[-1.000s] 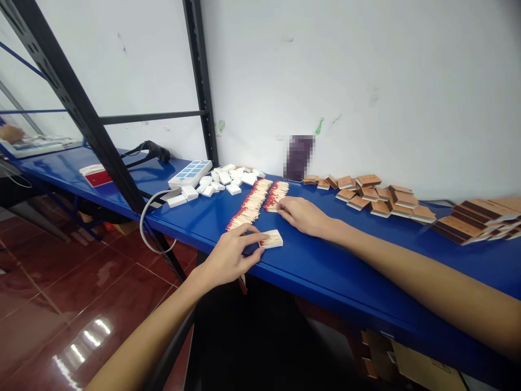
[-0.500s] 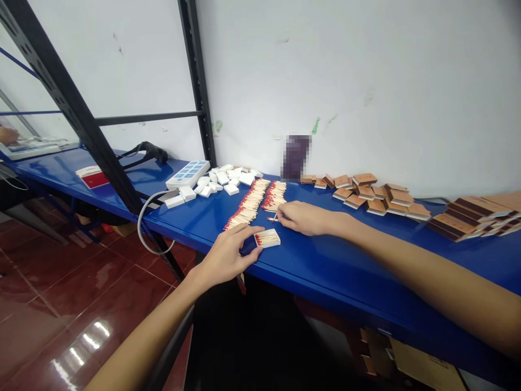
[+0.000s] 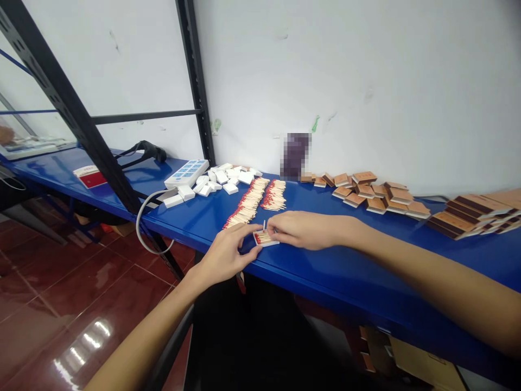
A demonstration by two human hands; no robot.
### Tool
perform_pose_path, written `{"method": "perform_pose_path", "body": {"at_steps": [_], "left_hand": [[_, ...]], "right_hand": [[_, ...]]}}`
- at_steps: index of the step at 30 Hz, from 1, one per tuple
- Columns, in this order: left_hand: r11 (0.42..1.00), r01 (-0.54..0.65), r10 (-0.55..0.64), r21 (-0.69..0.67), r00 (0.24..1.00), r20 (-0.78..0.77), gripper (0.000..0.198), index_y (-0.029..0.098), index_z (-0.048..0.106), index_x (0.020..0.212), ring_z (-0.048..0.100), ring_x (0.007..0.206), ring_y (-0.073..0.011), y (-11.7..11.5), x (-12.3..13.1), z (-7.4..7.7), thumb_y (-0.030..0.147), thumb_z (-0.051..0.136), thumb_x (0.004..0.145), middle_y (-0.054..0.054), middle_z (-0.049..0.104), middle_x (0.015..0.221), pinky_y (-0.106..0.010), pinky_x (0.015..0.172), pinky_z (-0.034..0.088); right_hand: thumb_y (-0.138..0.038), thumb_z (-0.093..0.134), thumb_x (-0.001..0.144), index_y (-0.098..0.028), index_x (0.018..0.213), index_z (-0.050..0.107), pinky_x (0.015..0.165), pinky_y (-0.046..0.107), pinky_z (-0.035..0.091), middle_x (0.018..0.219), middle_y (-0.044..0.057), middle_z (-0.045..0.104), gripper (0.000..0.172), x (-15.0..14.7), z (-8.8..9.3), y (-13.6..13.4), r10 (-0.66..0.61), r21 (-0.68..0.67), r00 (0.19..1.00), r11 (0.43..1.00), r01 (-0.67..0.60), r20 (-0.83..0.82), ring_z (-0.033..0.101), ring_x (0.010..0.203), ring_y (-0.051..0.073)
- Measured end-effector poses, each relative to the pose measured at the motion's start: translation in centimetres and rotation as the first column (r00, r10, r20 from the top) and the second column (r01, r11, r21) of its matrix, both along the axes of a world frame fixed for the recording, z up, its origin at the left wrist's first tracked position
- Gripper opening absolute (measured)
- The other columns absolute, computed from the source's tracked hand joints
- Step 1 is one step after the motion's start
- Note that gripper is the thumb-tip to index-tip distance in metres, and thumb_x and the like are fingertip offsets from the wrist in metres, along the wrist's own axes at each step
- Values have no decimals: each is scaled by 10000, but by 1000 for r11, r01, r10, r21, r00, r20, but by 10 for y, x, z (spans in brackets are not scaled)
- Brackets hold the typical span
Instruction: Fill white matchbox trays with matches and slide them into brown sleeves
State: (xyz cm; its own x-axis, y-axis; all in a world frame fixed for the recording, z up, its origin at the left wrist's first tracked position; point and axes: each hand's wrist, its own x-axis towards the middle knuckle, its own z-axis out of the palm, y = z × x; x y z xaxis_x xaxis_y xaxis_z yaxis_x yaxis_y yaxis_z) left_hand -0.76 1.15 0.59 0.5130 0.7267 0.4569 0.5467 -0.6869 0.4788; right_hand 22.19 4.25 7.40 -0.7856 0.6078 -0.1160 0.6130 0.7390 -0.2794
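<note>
A small white matchbox tray (image 3: 264, 238) partly filled with red-tipped matches lies near the front edge of the blue shelf (image 3: 325, 260). My left hand (image 3: 228, 252) steadies its left side with curled fingers. My right hand (image 3: 303, 229) is pinched on a match over the tray's right end. Two rows of loose matches (image 3: 260, 198) lie just behind the tray.
Several empty white trays (image 3: 222, 179) and a white power strip (image 3: 186, 174) with its cable lie at the back left. Brown matchbox sleeves (image 3: 368, 194) are scattered at the back right, and stacked ones (image 3: 476, 214) further right. A black rack post (image 3: 195, 81) stands at the left.
My right hand left the match rows with a match and came down to the tray. My left hand stayed on the tray.
</note>
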Motion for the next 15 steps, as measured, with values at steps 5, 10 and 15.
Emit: {"method": "perform_pose_path", "body": {"at_steps": [5, 10, 15], "left_hand": [[999, 38, -38, 24, 999, 3, 185, 207, 721, 1055, 547, 652, -99, 0, 1, 0, 257, 623, 906, -34, 685, 1095, -249, 670, 474], [999, 32, -32, 39, 999, 3, 197, 203, 723, 1065, 603, 702, -112, 1, 1, -3, 271, 629, 906, -39, 686, 1101, -254, 700, 507], [998, 34, -34, 44, 999, -8, 209, 214, 731, 1078, 644, 771, -134, 2, 0, -3, 284, 623, 913, -46, 682, 1135, -261, 727, 529]], "right_hand": [[-296, 443, 971, -184, 894, 584, 630, 293, 367, 825, 50, 634, 196, 1, 1, 6, -37, 61, 998, 997, 41, -56, 514, 686, 159], [-225, 468, 960, -184, 1127, 604, 753, 326, 410, 1063, 96, 665, 219, 2, -18, 26, -52, 206, 988, 975, 82, -146, 579, 891, 206], [-241, 449, 987, -204, 1113, 651, 799, 336, 426, 1016, 85, 658, 241, -2, -38, 40, 108, 184, 973, 980, -70, -205, 590, 909, 206]]}}
